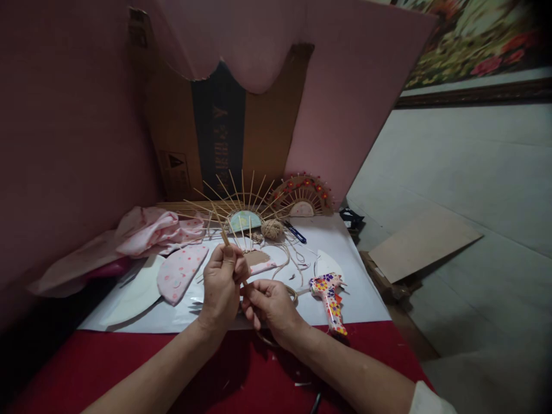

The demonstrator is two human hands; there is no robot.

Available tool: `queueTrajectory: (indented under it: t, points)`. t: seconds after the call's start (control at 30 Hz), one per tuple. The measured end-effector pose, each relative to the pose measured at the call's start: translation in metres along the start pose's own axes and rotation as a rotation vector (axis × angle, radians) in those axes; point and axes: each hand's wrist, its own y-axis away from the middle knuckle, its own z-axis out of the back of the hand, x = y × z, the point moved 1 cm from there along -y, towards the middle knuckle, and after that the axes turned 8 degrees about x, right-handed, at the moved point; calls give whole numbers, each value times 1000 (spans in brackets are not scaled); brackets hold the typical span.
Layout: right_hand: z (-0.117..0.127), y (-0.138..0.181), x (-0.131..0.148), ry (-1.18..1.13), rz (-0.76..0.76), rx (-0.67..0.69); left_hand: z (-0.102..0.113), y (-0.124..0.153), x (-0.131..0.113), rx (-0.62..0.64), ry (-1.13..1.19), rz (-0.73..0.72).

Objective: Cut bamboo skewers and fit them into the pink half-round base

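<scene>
My left hand (222,282) is closed around a thin bamboo stick (225,234), which slants up out of the fist; I cannot tell if it is one stick or more. Just below, my right hand (271,307) pinches the lower end with thumb and fingers. Behind my hands a pink spotted half-round piece with a brown cardboard patch (255,258) lies flat, partly covered by them. A fan of thin sticks (235,195) spreads from a green patterned half-round base (245,221). Partly hidden by my right hand is a brownish ring (294,295).
A flower-patterned glue gun (331,302) lies at right. Nearby are a twine ball (272,230), a blue cutter (295,232), and a finished-looking fan with red flowers (304,195). Pink cloth (157,230) and a spotted half-round piece (181,275) lie left. Cardboard (168,144) stands behind.
</scene>
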Motion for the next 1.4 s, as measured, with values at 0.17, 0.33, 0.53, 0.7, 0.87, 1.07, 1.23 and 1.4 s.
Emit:
queueTrajectory:
  t: [0.17, 0.33, 0.53, 0.7, 0.87, 1.07, 1.23, 1.4]
  points:
    - [-1, -1, -7, -41, 45, 23, 0, -2, -1, 18, -12, 11]
    - [-3, -4, -4, 103, 25, 71, 3, -7, -5, 58, 4, 84]
    - [9, 8, 62, 688, -27, 81, 23, -29, -47, -28, -22, -167]
    - [15, 39, 83, 1663, 92, 268, 34, -37, -68, -48, -91, -271]
    - [11, 42, 58, 1835, -14, 361, 32, -36, -66, -34, -115, -266]
    - [24, 42, 79, 1546, -98, 307, 29, -33, -67, -26, -147, -186]
    - [53, 58, 111, 1064, -185, 176, 34, -33, -64, 78, -186, 94]
    - [52, 76, 118, 494, -224, 34, 33, -27, -55, 200, -229, 407]
